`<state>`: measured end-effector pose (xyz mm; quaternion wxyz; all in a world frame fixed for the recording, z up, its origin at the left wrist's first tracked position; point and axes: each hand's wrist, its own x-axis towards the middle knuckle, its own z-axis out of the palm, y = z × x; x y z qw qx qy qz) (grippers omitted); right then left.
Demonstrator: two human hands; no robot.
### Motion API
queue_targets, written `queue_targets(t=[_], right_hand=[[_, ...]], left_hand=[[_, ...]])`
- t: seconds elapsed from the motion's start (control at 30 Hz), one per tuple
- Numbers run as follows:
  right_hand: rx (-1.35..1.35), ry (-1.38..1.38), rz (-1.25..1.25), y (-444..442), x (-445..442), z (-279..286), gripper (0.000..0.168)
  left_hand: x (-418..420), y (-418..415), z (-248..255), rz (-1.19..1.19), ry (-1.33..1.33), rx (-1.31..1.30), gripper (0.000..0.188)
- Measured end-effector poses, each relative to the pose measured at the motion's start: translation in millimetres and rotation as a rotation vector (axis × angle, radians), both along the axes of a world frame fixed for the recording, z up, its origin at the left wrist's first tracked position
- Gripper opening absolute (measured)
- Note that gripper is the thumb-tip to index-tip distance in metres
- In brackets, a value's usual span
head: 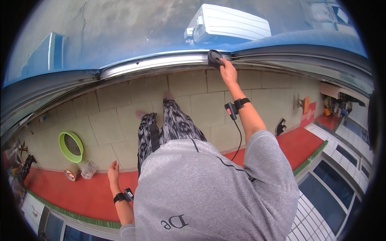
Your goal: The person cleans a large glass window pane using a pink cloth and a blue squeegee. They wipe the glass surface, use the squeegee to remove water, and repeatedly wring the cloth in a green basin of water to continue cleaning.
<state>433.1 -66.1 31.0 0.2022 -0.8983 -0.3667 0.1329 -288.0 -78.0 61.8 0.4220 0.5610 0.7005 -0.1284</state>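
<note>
My right hand (228, 72) reaches forward, gripping a dark cloth (214, 57). The cloth lies against the shiny metal sill track (156, 62) of a window. Above this track spreads a mesh screen (120, 33) in a blue frame. My left hand (113, 173) hangs low beside my body, its fingers loosely bent and nothing visible in them. Each wrist wears a black strap with a small device, and a cable runs from the right one (231, 111).
A lime-green basin (79, 156) stands on the tiled floor (105, 129), beside a woven basket (71, 172) and a clear plastic bag (89, 170). A red strip (99, 192) runs behind me. Someone's leg (25, 168) shows at far left. A dark shoe (280, 127) lies right.
</note>
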Motion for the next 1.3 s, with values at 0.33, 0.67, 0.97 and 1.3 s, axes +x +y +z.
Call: queue_targets(t=[0.33, 0.67, 0.97, 1.3], right_hand=[[-0.256, -0.241, -0.041, 74, -35, -84, 0.028], [0.023, -0.109, 0.462, 187, -240, -104, 0.03], [-0.029, -0.024, 0.518, 125, -128, -76, 0.032], [-0.586, -0.054, -0.036, 37, 61, -68, 0.033]], left_hand=[[15, -198, 25, 0.611, -0.085, -0.246, 0.031], [30, -227, 3, 0.776, -0.209, -0.267, 0.03], [20, -207, -7, 0.732, -0.214, -0.247, 0.029], [19, -205, -3, 0.721, -0.208, -0.225, 0.029]])
